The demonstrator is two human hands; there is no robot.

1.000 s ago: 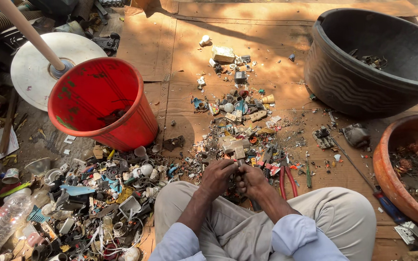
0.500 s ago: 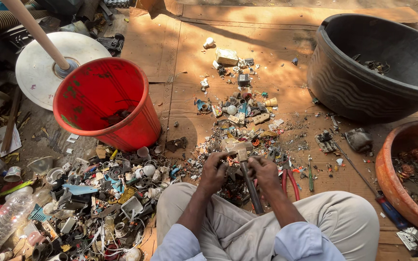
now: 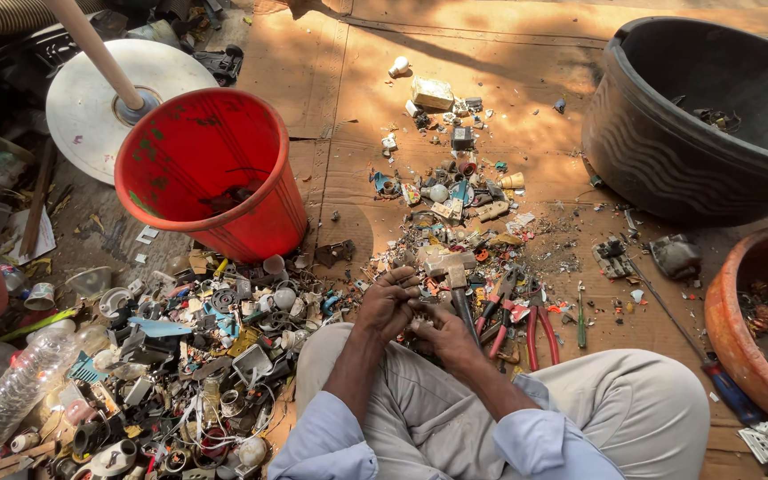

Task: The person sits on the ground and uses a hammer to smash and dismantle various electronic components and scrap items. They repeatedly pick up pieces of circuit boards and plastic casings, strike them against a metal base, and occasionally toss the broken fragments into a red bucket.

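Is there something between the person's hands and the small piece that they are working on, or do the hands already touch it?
Nothing visible stands between them. The left hand and the right hand meet over the lap and already close on a small piece, mostly hidden by the fingers. The hammer lies just beyond the hands on the cardboard.

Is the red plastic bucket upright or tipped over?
Upright, leaning slightly: the red plastic bucket stands on its base, mouth open upward, nearly empty apart from a few dark bits inside.

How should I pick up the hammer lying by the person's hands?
Probably by the dark handle, coming from above, just past the right hand. The hammer lies flat on the cardboard with its head pointing away among loose scrap, and the handle is long and runs back toward the person's lap.
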